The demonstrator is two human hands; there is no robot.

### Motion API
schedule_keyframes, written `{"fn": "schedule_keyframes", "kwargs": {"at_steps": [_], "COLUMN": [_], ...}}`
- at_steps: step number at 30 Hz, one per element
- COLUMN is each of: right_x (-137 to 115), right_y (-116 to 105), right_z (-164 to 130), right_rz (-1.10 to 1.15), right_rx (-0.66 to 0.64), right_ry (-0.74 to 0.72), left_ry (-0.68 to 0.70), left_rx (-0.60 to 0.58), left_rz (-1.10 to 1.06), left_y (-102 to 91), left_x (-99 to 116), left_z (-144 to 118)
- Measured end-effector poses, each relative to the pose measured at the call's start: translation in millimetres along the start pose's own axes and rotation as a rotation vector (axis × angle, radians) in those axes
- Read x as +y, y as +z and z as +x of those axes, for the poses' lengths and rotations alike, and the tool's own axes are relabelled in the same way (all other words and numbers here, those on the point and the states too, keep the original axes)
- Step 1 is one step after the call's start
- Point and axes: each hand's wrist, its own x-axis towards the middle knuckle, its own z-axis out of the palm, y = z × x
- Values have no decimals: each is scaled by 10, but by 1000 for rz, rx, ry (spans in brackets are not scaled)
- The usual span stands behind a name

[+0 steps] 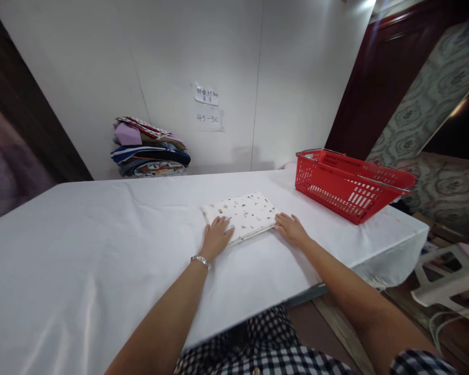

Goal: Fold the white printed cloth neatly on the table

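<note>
A folded white cloth (pixel 247 212) with a small scattered print lies flat in front of me, its layers showing along the near edge. My left hand (pixel 218 237) rests on the cloth's left near corner, fingers stretched out and thumb spread. At the right near corner, my right hand (pixel 292 229) touches the edge with extended fingers, its thumb apart. Neither hand is wrapped round the cloth. A silver bracelet (pixel 201 260) circles my left wrist.
A white-covered table (pixel 121 250) spans the view. Folded fabrics (pixel 150 148) are stacked at the back left, by the wall. A red plastic basket (pixel 336 185) stands at the back right. Handwritten paper signs (pixel 210 119) hang on the wall. A white stool (pixel 449 281) is beyond the right edge.
</note>
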Motion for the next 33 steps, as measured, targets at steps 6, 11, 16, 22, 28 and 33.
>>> {"fn": "schedule_keyframes", "kwargs": {"at_steps": [6, 11, 16, 22, 28, 33], "right_x": [398, 413, 336, 294, 277, 275], "right_y": [-10, -9, 29, 32, -78, -143], "right_z": [4, 167, 368, 524, 553, 511], "right_rz": [356, 425, 422, 353, 322, 275], "right_rx": [304, 302, 237, 161, 120, 83], "right_ry": [394, 499, 566, 606, 605, 620], "left_ry": [10, 10, 9, 6, 11, 19], "left_rx": [-9, -12, -16, -32, -39, -28], "left_rz": [-4, 28, 71, 91, 70, 80], "left_y": [12, 24, 26, 9, 7, 26], "left_x": [-20, -26, -23, -6, -8, -22], "left_z": [6, 9, 7, 11, 23, 33]}}
